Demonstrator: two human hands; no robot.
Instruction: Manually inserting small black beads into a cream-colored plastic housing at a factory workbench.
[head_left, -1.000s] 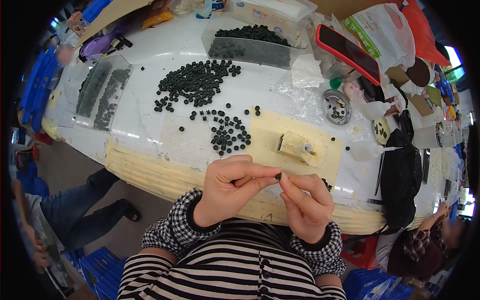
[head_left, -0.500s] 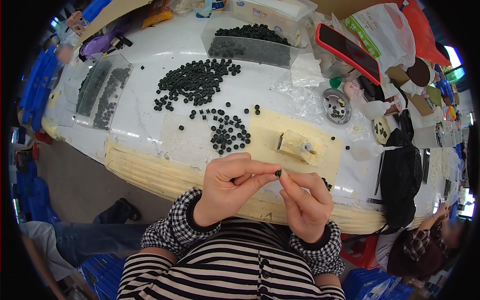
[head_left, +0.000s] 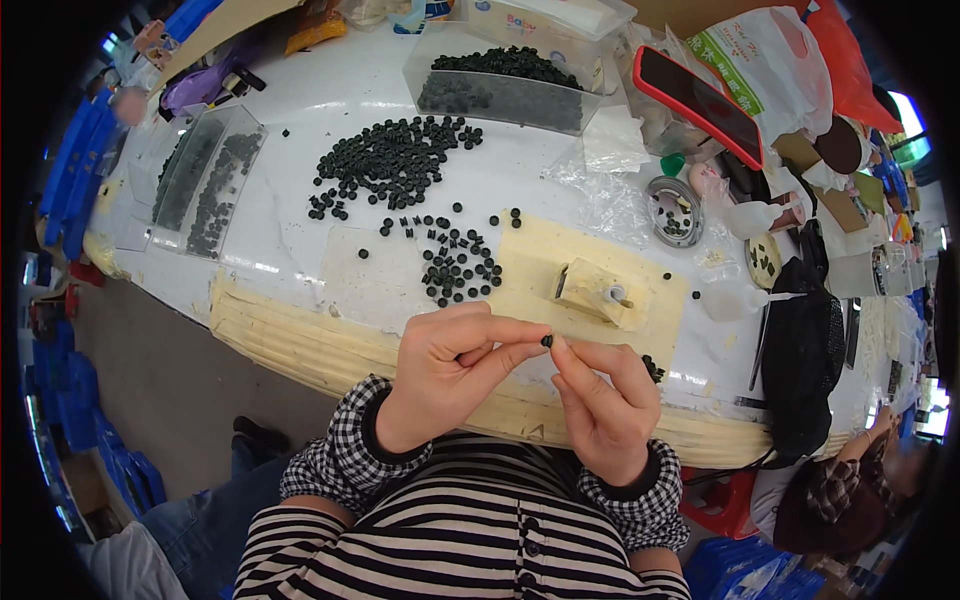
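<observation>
Rounded black piece [head_left: 547, 341] slightly farther left, between bare fingers [head_left: 522, 332]

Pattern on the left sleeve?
Left sleeve: black-and-white check, seen best in the head view.

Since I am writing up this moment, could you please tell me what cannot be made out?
In the head view:
Small black part: tiny, partly covered by the left hand and right hand.
Black pieces: partly hidden behind the right hand.
Person in jeans: cut off by the lower edge.
</observation>
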